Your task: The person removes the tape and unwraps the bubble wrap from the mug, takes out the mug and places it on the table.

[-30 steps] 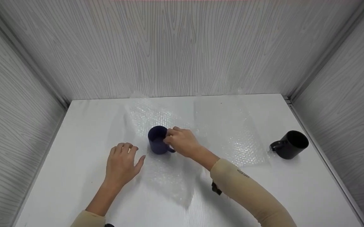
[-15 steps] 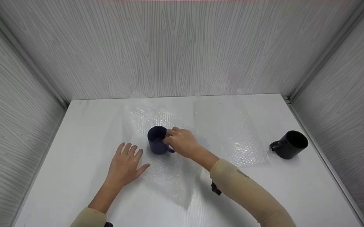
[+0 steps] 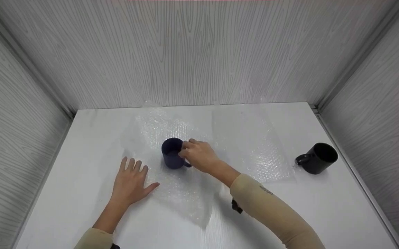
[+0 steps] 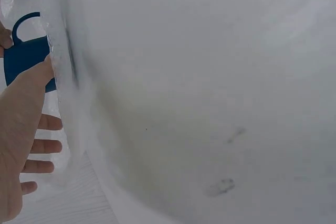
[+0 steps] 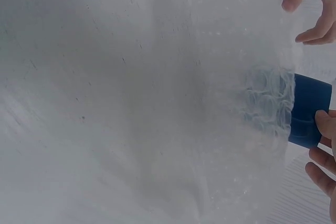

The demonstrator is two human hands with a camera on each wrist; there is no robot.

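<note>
A dark blue mug [image 3: 172, 160] stands on a sheet of bubble wrap [image 3: 185, 197], its handle towards the right. My right hand [image 3: 199, 155] grips it at the rim on the handle side. In the right wrist view, the thumb lies against the blue mug [image 5: 310, 98], part of which shows through the bubble wrap [image 5: 231, 145]. My left hand [image 3: 129, 185] is palm down with spread fingers at the sheet's left edge, apart from the mug. At the left of the left wrist view, the fingers of my left hand [image 4: 16, 129] reach to the bubble wrap's edge.
To the right lies a second sheet of bubble wrap [image 3: 251, 148]. Beyond it a black mug [image 3: 317, 160] sits near the right edge of the white table [image 3: 71, 193], handle to the left. Wood-grain panels [image 3: 199, 52] enclose the back and both sides.
My left hand has spread its fingers, shifting a little right and then back left to the bubble wrap's edge. The right hand keeps its hold on the blue mug, which stays in place.
</note>
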